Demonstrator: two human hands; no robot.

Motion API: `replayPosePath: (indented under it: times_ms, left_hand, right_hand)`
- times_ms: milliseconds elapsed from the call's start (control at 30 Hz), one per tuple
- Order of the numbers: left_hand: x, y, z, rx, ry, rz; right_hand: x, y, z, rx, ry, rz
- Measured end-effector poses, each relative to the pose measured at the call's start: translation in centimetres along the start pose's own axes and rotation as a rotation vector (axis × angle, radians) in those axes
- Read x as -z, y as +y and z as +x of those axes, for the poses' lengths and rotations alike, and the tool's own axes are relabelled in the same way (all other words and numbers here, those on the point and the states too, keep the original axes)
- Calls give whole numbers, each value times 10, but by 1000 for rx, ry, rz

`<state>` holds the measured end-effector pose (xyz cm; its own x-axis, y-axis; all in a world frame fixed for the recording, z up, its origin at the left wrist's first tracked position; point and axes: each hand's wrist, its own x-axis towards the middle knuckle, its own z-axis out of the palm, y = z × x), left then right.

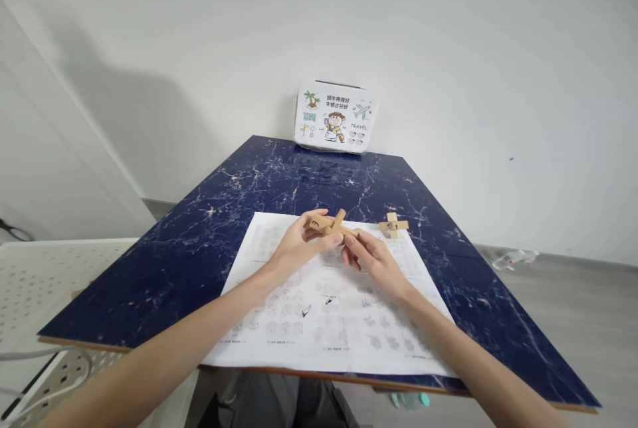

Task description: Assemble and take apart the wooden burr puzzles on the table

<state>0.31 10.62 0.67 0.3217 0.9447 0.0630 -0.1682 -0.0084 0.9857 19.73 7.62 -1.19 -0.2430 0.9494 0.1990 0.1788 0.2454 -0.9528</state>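
Several wooden puzzle pieces (339, 219), crossed and fitted together, are held up over the far part of a printed instruction sheet (309, 348). One piece bears a dark handwritten mark. My left hand (304, 236) is closed around the left side of these pieces, thumb in front. On the right, the fingertips of my right hand (371, 255) pinch the end of a wooden bar in the same cluster. Beyond my right hand, a second cross of wooden pieces (393, 224) lies by the sheet's far right corner, also with dark marks.
A white case with cartoon prints (333, 117) stands at the back of the blue marbled table (299, 182), against the wall. Left of the table is a white perforated surface (44, 275) with a cable. A clear plastic bottle (516, 258) lies on the floor at right.
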Motion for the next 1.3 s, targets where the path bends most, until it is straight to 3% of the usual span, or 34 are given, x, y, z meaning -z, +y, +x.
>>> replayPosePath:
  times_ms: [233, 367, 533, 800, 967, 1133, 1300]
  left_hand:
    - [3, -5, 5, 30, 204, 102]
    - [8, -11, 10, -32, 275, 77]
    - [12, -17, 15, -30, 277, 122]
    - [15, -19, 17, -2, 292, 198]
    - [14, -20, 15, -17, 245, 289]
    - [11, -14, 10, -5, 122, 323]
    - [7, -6, 5, -29, 30, 312]
  right_hand:
    - [2, 0, 2, -261, -138, 236]
    - [5, 0, 3, -388, -13, 403]
    - [12, 2, 9, -352, 171, 569]
    - [18, 7, 11, -324, 311, 871]
    - [12, 3, 8, -459, 103, 790]
    - [7, -5, 4, -416, -50, 612]
    - [7, -13, 2, -423, -102, 526]
